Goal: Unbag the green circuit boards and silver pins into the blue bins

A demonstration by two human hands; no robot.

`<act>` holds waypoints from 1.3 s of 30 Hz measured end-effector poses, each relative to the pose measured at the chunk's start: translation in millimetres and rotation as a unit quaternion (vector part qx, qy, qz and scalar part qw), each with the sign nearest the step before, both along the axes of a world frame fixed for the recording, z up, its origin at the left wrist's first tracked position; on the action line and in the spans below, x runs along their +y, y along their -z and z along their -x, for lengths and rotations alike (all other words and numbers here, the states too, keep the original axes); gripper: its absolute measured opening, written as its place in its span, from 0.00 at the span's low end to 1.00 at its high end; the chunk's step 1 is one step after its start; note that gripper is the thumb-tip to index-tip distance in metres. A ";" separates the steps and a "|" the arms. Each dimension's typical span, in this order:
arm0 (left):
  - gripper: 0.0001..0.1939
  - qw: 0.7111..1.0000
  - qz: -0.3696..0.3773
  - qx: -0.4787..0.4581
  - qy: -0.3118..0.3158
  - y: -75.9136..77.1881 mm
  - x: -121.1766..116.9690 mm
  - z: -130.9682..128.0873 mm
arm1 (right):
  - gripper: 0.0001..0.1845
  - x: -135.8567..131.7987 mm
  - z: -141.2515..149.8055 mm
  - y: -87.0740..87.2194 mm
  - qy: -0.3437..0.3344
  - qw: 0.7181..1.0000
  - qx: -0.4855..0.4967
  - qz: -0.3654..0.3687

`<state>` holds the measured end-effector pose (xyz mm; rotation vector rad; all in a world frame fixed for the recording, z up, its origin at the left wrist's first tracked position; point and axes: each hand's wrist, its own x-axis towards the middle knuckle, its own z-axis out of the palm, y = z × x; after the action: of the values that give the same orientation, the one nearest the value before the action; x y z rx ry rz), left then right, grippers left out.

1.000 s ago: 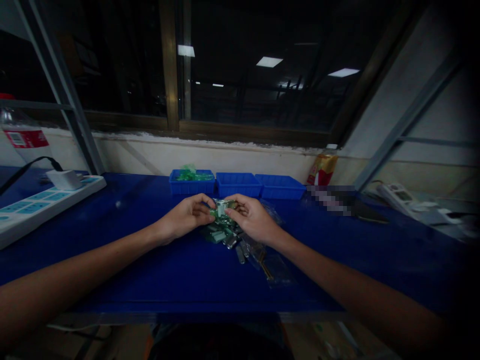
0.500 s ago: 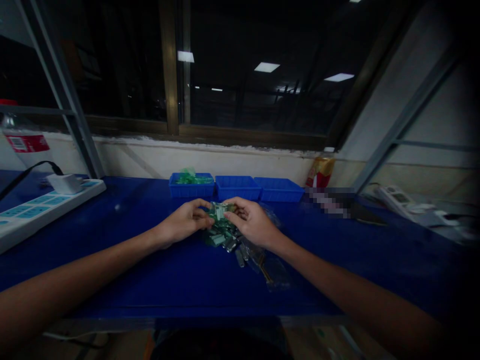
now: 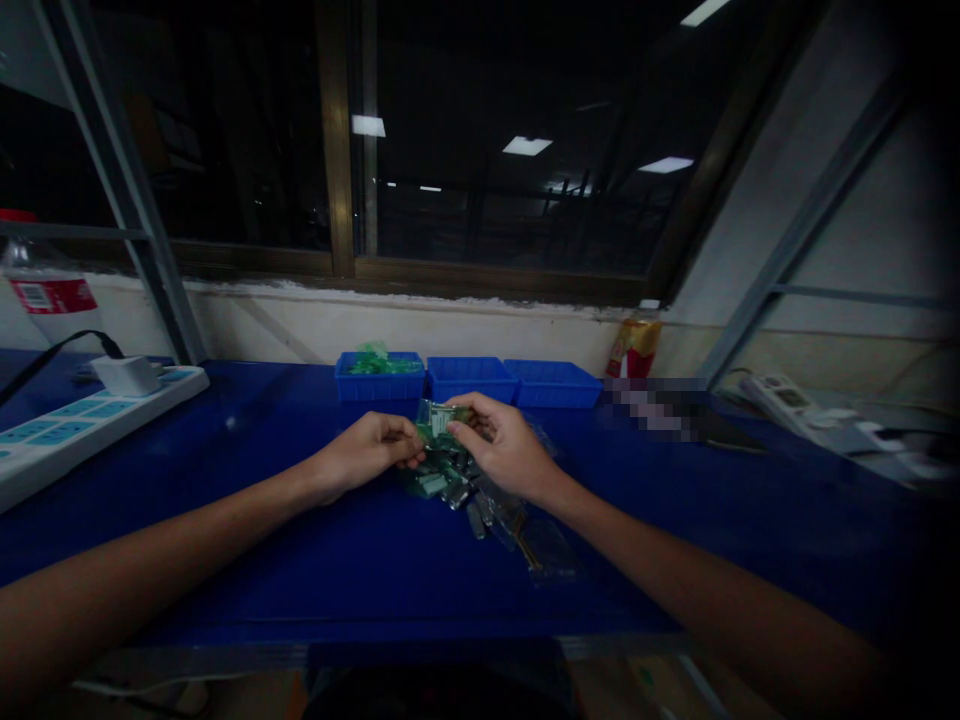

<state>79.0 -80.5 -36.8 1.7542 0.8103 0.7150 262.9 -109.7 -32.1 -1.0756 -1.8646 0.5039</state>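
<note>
My right hand (image 3: 506,446) pinches a small green circuit board (image 3: 436,420) and holds it a little above a pile of similar boards and metal parts (image 3: 450,482) on the blue table (image 3: 300,540). My left hand (image 3: 367,452) is curled with its fingertips against the lower left edge of that board, at the pile's left side. What those fingertips grip is too dark to make out. Clear plastic bags (image 3: 544,540) lie beside the pile under my right wrist.
Three blue trays stand in a row at the back: the left one (image 3: 378,377) holds green parts, the middle (image 3: 471,378) and right (image 3: 553,382) show none. A white power strip (image 3: 75,420) lies far left, a second one (image 3: 810,410) far right, a red-yellow packet (image 3: 634,350) by the wall.
My right hand has lifted the green board slightly up and away from the pile. My left hand has dropped a little toward the table.
</note>
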 end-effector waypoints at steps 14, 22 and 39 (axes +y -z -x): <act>0.07 0.998 0.057 -0.001 -0.006 -6.3 -6.2 -0.4 | 0.11 -4.8 1.3 -2.0 -0.015 1.000 -0.018 -0.018; 0.04 0.977 0.185 -0.109 -0.009 -4.1 0.1 3.2 | 0.10 -13.1 3.1 -10.2 -0.088 0.989 -0.076 -0.090; 0.10 0.990 0.104 -0.088 -0.031 -8.1 -1.9 3.5 | 0.18 -17.3 1.2 -13.2 -0.112 0.955 -0.201 -0.186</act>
<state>75.5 -82.4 -28.7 1.4643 0.7916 0.7853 261.6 -127.0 -18.9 -0.7507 -2.3402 0.0444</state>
